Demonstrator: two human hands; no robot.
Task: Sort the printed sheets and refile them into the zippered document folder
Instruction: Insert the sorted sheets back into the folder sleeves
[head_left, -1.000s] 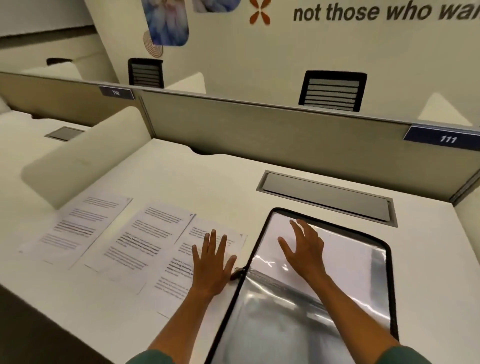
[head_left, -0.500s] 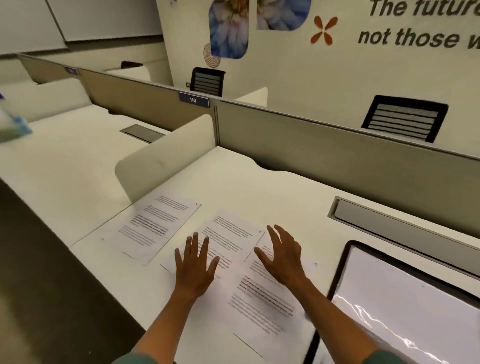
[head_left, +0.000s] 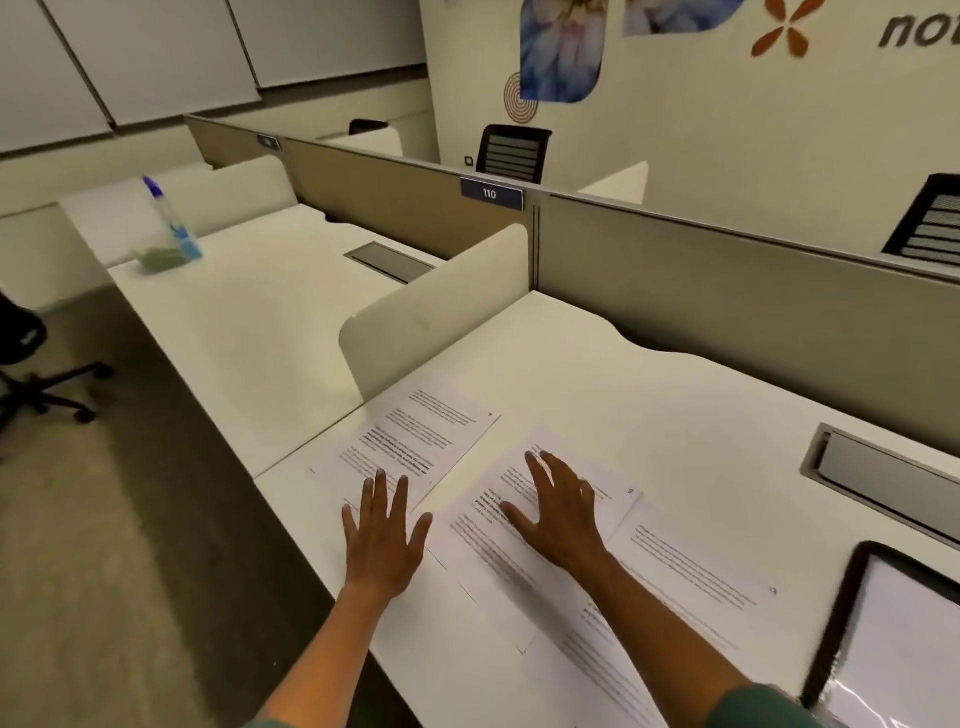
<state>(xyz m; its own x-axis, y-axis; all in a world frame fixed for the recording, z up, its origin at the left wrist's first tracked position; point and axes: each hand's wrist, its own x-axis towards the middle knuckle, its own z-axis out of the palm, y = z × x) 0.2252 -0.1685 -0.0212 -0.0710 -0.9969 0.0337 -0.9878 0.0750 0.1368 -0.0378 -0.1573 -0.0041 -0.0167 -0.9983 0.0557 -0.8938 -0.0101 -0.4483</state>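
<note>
Both hands were spread flat with the fingers straight and fanned, holding nothing. My left hand (head_left: 384, 540) lay at the near corner of the far-left sheet (head_left: 410, 441), its fingertips on the paper's lower edge and its palm over the bare counter (head_left: 675, 395). My right hand (head_left: 558, 512) pressed down on the middle sheet (head_left: 498, 535), palm and fingers laid over the printed lines. A third sheet (head_left: 691, 571) lay just right of that one, their edges overlapping, and my right forearm crossed over its lower part. All three sheets sat in a row along the near edge of the counter, printed side up, though I could not read the text. At the lower right corner of the view I could see the zippered document folder (head_left: 852, 613), lying flat with its black border and shiny clear face, just beside the third sheet. On the next counter to the left stood a spray bottle (head_left: 174, 223) next to a greenish cloth (head_left: 158, 257), both blurred.
</note>
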